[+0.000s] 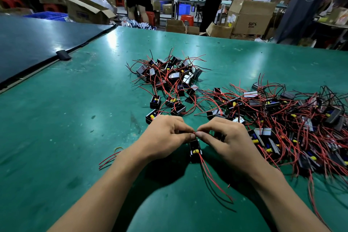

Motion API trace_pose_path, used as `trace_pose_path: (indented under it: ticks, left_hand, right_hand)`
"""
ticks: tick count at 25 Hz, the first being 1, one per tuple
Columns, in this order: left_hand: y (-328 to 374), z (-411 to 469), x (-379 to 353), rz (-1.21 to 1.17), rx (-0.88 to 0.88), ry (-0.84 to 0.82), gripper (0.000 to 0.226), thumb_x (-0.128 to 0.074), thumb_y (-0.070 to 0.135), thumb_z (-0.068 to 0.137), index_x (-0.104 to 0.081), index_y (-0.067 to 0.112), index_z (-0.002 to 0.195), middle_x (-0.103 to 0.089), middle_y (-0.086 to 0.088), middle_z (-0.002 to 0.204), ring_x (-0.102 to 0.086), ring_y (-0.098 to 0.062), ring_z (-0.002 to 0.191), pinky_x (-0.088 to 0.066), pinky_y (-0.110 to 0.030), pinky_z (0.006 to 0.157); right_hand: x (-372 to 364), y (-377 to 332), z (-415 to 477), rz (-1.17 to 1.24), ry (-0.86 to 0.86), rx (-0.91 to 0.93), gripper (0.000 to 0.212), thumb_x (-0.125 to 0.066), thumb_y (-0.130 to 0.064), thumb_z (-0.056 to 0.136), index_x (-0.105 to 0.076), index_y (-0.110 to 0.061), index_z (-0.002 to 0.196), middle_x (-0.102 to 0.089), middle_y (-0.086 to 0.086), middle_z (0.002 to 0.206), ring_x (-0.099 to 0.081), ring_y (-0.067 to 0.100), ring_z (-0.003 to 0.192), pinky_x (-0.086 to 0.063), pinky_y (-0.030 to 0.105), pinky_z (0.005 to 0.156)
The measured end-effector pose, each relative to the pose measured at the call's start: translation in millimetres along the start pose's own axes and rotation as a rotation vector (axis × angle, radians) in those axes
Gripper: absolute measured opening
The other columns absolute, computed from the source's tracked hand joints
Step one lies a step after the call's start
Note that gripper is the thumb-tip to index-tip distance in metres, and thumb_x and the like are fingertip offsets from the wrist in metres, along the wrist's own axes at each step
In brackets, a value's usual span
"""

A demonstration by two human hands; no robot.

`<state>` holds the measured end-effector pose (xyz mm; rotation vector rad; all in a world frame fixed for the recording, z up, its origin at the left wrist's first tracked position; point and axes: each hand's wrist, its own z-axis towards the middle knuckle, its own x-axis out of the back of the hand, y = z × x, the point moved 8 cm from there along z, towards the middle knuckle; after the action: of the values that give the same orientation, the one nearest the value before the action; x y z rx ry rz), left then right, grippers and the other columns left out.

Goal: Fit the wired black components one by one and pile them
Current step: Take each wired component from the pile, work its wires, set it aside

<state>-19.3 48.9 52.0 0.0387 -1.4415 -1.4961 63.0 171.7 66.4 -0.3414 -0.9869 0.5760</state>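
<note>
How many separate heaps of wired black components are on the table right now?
2: a smaller heap at centre, farther away; a larger heap on the right, running out of frame, so more may be hidden.

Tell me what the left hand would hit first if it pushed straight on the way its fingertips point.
Most likely the right hand: the left hand points its fingertips at it, almost touching, where both pinch the red wire above the black component. Nothing else seems to lie between them.

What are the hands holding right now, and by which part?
Left hand and right hand pinch a thin red wire atop the small black plastic wired component.
</note>
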Motion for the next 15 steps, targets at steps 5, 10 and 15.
trace_pose_path:
  ticks: [5,10,15]
  left_hand:
    - [14,-2,0,0.231,-0.143,0.082,0.011,-0.071,0.03,0.083,-0.079,0.027,0.09,-0.061,0.005,0.068,-0.053,-0.009,0.061,-0.04,-0.028,0.058]
    - [1,1,2,0.068,-0.023,0.057,0.006,-0.076,0.021,0.083,-0.08,0.019,0.088,-0.059,0.009,0.065,-0.053,-0.001,0.062,-0.04,-0.021,0.063]
    - [-3,0,-2,-0.011,0.015,0.007,0.008,-0.077,0.018,0.083,-0.08,0.017,0.09,-0.057,0.009,0.064,-0.051,0.0,0.062,-0.038,-0.016,0.061]
  right_hand:
    - [-26,35,-9,0.481,-0.131,-0.582,0.017,-0.067,-0.018,0.093,-0.072,-0.012,0.078,-0.051,-0.014,0.049,-0.041,-0.001,0.043,-0.03,0.012,0.044]
    - [-5,19,-6,0.296,-0.06,-0.317,0.014,-0.079,-0.016,0.084,-0.077,-0.023,0.094,-0.072,-0.011,0.08,-0.051,0.002,0.057,-0.042,0.015,0.058]
    - [-2,0,-1,0.031,-0.001,-0.014,0.009,-0.077,-0.01,0.086,-0.077,-0.016,0.092,-0.069,-0.014,0.082,-0.062,-0.002,0.074,-0.041,0.009,0.068]
